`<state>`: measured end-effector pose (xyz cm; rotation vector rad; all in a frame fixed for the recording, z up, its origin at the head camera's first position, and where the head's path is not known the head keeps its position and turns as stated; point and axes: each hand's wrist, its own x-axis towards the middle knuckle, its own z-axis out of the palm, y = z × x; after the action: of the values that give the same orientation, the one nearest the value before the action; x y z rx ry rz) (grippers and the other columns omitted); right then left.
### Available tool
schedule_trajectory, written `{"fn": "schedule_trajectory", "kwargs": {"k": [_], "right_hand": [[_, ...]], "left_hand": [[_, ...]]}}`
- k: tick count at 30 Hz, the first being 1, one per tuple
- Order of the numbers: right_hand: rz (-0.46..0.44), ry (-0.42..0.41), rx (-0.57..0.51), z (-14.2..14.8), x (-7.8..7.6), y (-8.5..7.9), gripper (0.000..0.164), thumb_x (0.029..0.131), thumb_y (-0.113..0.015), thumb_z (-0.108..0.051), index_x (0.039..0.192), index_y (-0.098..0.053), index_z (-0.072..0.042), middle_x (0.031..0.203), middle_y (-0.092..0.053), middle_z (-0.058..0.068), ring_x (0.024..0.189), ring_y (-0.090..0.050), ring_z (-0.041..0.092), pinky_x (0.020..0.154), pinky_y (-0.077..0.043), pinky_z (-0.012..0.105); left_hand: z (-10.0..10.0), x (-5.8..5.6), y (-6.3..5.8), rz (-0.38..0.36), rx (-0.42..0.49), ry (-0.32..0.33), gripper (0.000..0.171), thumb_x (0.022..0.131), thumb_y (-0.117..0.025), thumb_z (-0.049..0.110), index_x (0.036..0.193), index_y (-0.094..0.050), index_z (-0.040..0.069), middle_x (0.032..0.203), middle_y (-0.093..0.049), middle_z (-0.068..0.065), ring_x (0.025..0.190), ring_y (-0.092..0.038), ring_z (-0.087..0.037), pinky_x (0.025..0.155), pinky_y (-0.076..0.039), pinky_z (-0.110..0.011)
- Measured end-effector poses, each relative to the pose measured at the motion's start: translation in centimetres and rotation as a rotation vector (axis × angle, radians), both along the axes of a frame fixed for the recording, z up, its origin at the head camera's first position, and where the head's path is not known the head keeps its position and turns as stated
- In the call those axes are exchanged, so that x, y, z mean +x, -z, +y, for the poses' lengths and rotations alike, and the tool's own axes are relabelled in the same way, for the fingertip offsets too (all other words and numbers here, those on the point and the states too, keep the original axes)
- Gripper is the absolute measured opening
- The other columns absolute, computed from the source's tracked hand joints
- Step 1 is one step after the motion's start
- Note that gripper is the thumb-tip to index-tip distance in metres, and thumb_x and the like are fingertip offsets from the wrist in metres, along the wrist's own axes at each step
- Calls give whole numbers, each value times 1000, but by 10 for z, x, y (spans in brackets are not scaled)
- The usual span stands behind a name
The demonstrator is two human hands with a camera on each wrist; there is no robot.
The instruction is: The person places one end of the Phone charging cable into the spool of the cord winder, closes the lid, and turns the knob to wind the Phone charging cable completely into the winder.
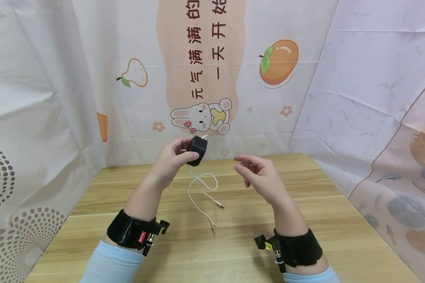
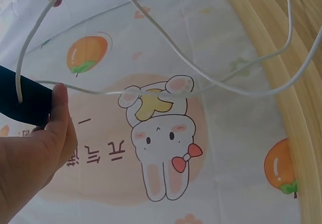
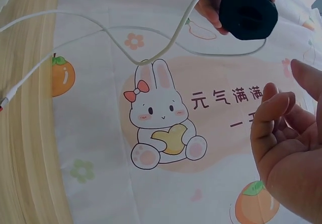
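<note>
My left hand (image 1: 170, 161) grips a small black block (image 1: 197, 149) with faceted sides, thumb on the near side and fingers behind. A thin white charging cable (image 2: 176, 48) comes from the block and trails below it in a loose loop. Two cable ends show in the head view, one with a metal plug (image 1: 219, 204); whether they touch the table I cannot tell. To the right, apart from block and cable, my right hand (image 1: 263, 179) is raised with loosely bent fingers and holds nothing. In the right wrist view the block's dark end face (image 3: 249, 12) shows.
A wood-grain table (image 1: 304, 204) lies beneath both hands. Behind it hangs a white cloth (image 1: 134, 118) printed with a rabbit, fruit and writing. More patterned cloth (image 1: 382, 129) hangs at both sides. Each wrist wears a black strap (image 1: 299, 247) with a small camera.
</note>
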<state>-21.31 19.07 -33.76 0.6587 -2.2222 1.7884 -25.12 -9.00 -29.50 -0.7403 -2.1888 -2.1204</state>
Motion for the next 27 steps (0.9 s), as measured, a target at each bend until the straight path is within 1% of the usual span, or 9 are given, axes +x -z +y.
{"fn": "schedule_trajectory", "kwargs": {"k": [3, 7, 10, 14, 17, 20, 22, 24, 27], "right_hand": [[15, -17, 13, -2, -2, 1, 39, 94, -75, -12, 131, -67, -5, 104, -64, 14, 75, -59, 23, 63, -53, 27], [51, -39, 43, -5, -7, 4, 63, 88, -81, -11, 145, -55, -9, 127, -59, 9, 106, -59, 23, 89, -53, 36], [89, -89, 31, -8, -11, 7, 78, 86, -83, -12, 154, -43, -11, 145, -51, 6, 128, -51, 24, 105, -45, 47], [123, -201, 6, -16, -17, 13, 98, 84, -86, -20, 161, -26, -13, 161, -34, 5, 146, -33, 22, 118, -29, 51], [131, -294, 31, -23, -21, 18, 115, 80, -89, -32, 164, -13, -19, 167, -22, 1, 152, -21, 20, 121, -17, 53], [146, -380, 51, -29, -24, 21, 128, 75, -92, -39, 165, -2, -26, 168, -20, 0, 153, -15, 20, 121, -9, 57], [166, -420, 51, -32, -25, 22, 132, 73, -93, -41, 165, 0, -30, 164, -28, 2, 152, -20, 23, 120, -8, 58], [188, -443, 47, -34, -25, 24, 133, 72, -94, -38, 165, 1, -28, 156, -39, 8, 147, -30, 27, 119, -12, 58], [200, -462, 33, -37, -25, 25, 133, 73, -95, -19, 165, 1, -24, 135, -50, 17, 133, -47, 32, 119, -21, 54]], "left_hand": [[3, 2, -5, 31, -48, -2, 55, 86, -69, 9, 137, -56, -7, 118, -59, -19, 100, -61, -27, 88, -53, -29], [6, 4, -15, 71, -113, 3, 58, 86, -72, 11, 139, -56, -3, 125, -62, -18, 104, -62, -28, 89, -53, -31], [8, 6, -25, 98, -151, 17, 58, 85, -74, 12, 139, -57, 0, 125, -64, -15, 104, -63, -27, 88, -54, -33], [13, 8, -36, 121, -195, 35, 59, 85, -76, 13, 140, -58, 3, 122, -66, -15, 103, -64, -27, 85, -56, -35], [19, 9, -42, 125, -213, 63, 59, 84, -78, 14, 139, -59, 3, 122, -66, -15, 103, -65, -27, 85, -57, -37], [24, 9, -45, 134, -222, 91, 56, 83, -79, 15, 136, -62, 5, 117, -68, -15, 101, -65, -27, 85, -57, -38], [28, 8, -46, 144, -227, 100, 53, 83, -79, 15, 133, -64, 7, 110, -69, -15, 98, -64, -28, 84, -56, -39], [30, 7, -47, 158, -244, 74, 53, 82, -80, 16, 132, -65, 9, 107, -69, -13, 97, -64, -27, 85, -56, -40], [31, 5, -49, 180, -261, 22, 54, 82, -81, 18, 133, -64, 11, 107, -68, -12, 98, -63, -27, 86, -55, -40]]}}
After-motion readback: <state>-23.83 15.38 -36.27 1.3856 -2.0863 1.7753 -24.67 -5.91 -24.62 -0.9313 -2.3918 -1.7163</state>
